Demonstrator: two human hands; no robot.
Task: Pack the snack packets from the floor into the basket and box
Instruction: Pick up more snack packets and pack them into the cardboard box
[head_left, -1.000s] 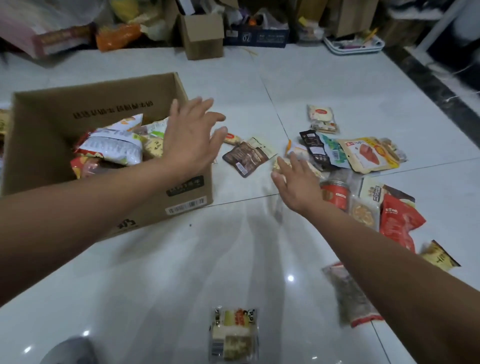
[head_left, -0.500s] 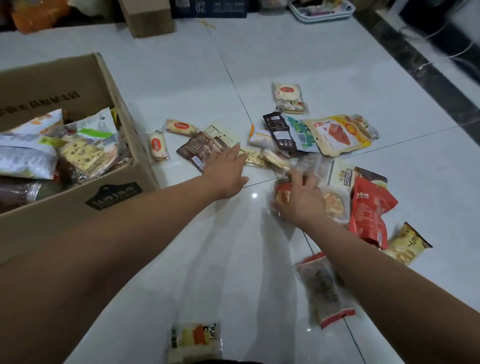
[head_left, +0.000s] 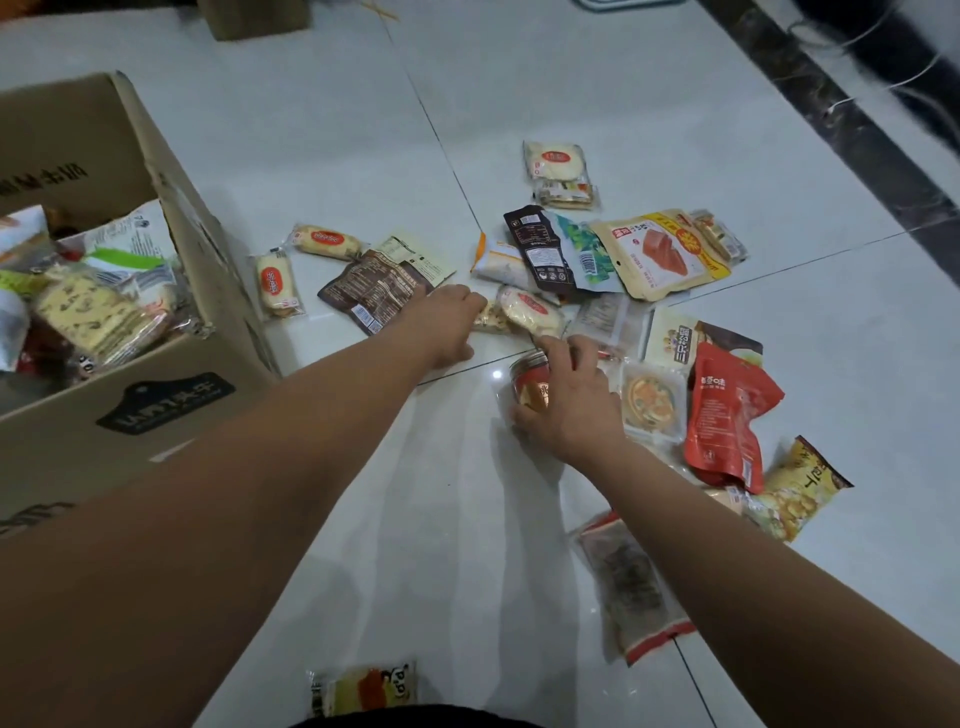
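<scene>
Left of the gripped red-labelled jar (head_left: 527, 383), left hand (head_left: 447, 325) touches a small packet (head_left: 491, 321), hold unclear. Fingers of right hand (head_left: 571, 405) curl round it.

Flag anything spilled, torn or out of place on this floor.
Nothing looks spilled or torn. One lone packet lies at the near edge, apart from the main scatter. A red jar, unlike the flat packs around it, sits in that scatter, gripped by the right hand.
</scene>
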